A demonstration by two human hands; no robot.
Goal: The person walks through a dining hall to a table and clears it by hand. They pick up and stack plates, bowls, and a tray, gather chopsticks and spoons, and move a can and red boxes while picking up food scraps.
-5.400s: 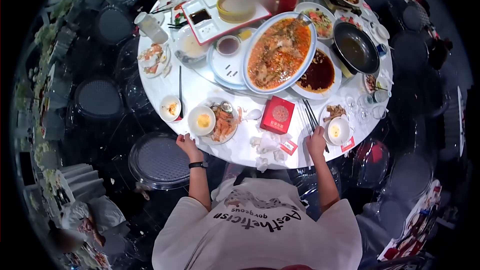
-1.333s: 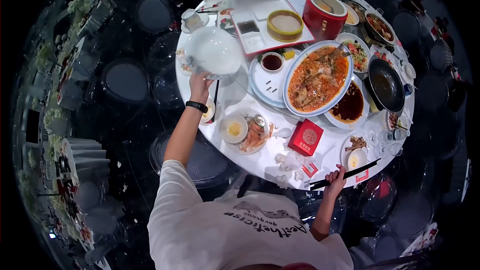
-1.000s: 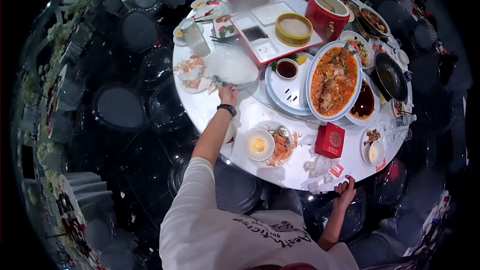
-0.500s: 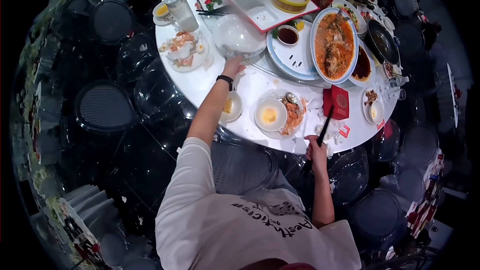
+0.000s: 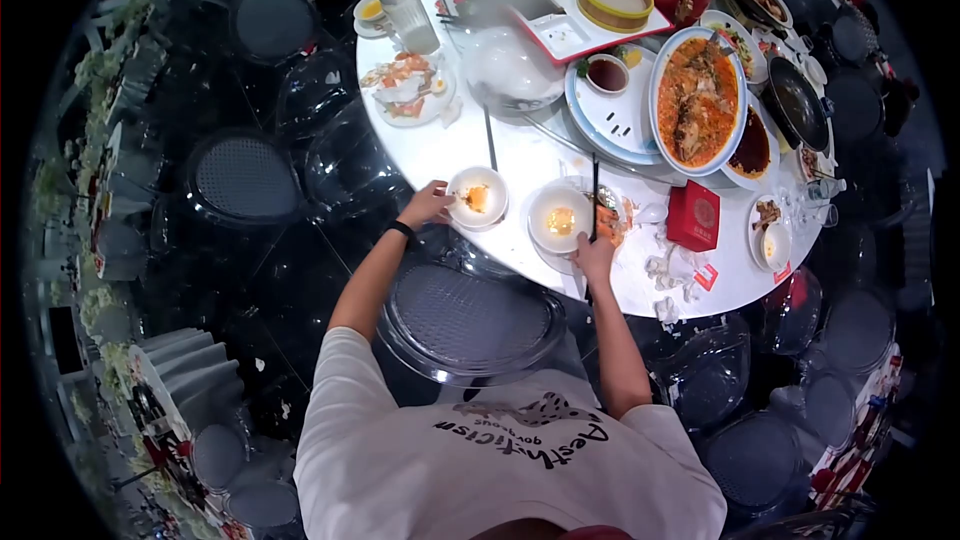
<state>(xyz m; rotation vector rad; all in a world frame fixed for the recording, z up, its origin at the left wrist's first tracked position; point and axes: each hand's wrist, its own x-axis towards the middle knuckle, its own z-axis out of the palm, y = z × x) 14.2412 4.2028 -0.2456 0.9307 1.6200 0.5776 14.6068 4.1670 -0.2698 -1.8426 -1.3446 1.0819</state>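
White and smooth, the round table (image 5: 425, 155) carries two round bowls near its front edge, both with glossy walls and yellowish remains inside. The left bowl (image 5: 477, 198) lies just right of the left hand (image 5: 430, 202), whose fingers are partly bent and touch its outer side; I cannot tell if they grip it. The right hand (image 5: 595, 254) is closed around thin, straight, dark chopsticks (image 5: 596, 190), which point toward the table's far side. The right bowl (image 5: 560, 221) is just beyond this hand, slightly to its left, on a plate (image 5: 573, 181) with orange, rough food scraps. Farther right are a square-edged red box (image 5: 694, 216) and soft, crumpled tissues (image 5: 676, 268) near the front edge.
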